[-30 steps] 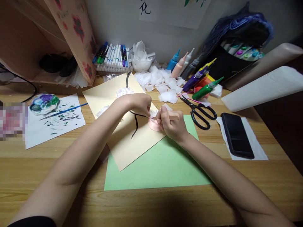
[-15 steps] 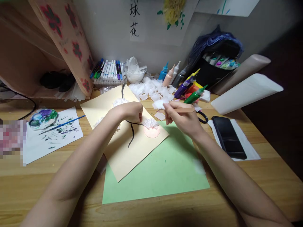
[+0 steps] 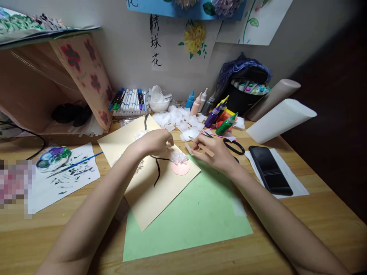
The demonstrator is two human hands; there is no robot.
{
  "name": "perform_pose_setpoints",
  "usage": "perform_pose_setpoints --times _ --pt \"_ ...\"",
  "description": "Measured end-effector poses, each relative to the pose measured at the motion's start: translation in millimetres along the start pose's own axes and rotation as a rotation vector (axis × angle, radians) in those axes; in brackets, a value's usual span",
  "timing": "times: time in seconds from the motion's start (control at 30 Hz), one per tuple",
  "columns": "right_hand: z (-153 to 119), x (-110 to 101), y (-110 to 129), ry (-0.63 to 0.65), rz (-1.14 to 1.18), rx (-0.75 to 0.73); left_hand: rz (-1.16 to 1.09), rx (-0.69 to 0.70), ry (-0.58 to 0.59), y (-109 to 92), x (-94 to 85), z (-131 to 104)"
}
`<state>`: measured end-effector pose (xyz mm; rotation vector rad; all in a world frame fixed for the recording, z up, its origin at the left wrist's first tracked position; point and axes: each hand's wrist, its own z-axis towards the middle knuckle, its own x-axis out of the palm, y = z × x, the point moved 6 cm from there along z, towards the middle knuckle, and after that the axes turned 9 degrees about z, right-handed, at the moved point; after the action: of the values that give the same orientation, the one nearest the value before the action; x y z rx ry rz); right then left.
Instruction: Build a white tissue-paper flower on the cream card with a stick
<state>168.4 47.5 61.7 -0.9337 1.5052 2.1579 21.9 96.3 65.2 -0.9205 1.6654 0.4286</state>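
Note:
My left hand [image 3: 157, 142] is over a cream sheet [image 3: 149, 208], its fingers curled downward and their tips hidden. Beside it, a ruffled white tissue flower [image 3: 179, 156] covers the top of a pale pink paper circle [image 3: 181, 168]. Black painted stems [image 3: 157, 173] run across the sheet, and other white tissue clusters [image 3: 140, 134] are partly behind my left hand and arm. My right hand [image 3: 212, 153] is closed around a flat wooden craft stick [image 3: 206, 150]. At its fingertips is a small white tissue piece [image 3: 188, 148], right of the flower.
Green paper [image 3: 186, 229] lies under the cream sheet. Behind are loose tissue squares [image 3: 174, 116], paint bottles [image 3: 226, 125], a bowl [image 3: 159, 102] and markers [image 3: 132, 100]. Scissors [image 3: 235, 146] and a black phone [image 3: 271, 170] lie right; a paintbrush [image 3: 83, 160] rests on paint-marked paper left.
My right hand has drawn back from the loose tissue squares, with a small tissue piece now at its fingertips. My left hand's fingers have loosened slightly. The camera view has tilted upward.

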Motion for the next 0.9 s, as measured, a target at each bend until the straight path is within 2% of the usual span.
perform_pose_setpoints --times 0.07,0.13,0.17,0.27,0.37,0.47,0.57,0.73,0.9 --pt "-2 -5 8 0.013 0.147 -0.024 -0.089 0.127 -0.116 -10 -7.4 -4" --pt "-4 -6 13 0.029 0.237 -0.01 -0.208 0.229 -0.152 -18 -8.8 -11" --pt "-5 -6 14 0.027 0.261 0.002 -0.258 0.227 -0.147 -19 -7.4 -15" --pt "-9 -2 15 0.013 0.317 0.03 -0.366 0.139 -0.159 -14 -1.1 -28" --pt "-12 6 14 0.007 0.38 0.04 -0.474 0.118 -0.168 -13 8.6 -39" --pt "-15 11 17 -0.004 0.427 0.029 -0.539 0.075 -0.185 -12 22.2 -44" --pt "-19 12 24 -0.022 0.395 0.02 -0.574 -0.027 -0.225 -7 35.9 -45" --pt "-26 14 37 -0.017 0.369 -0.081 -0.55 -0.203 -0.241 3 50.0 -43" --pt "-28 26 38 0.041 0.333 -0.154 -0.502 -0.26 -0.296 3 51.4 -40"
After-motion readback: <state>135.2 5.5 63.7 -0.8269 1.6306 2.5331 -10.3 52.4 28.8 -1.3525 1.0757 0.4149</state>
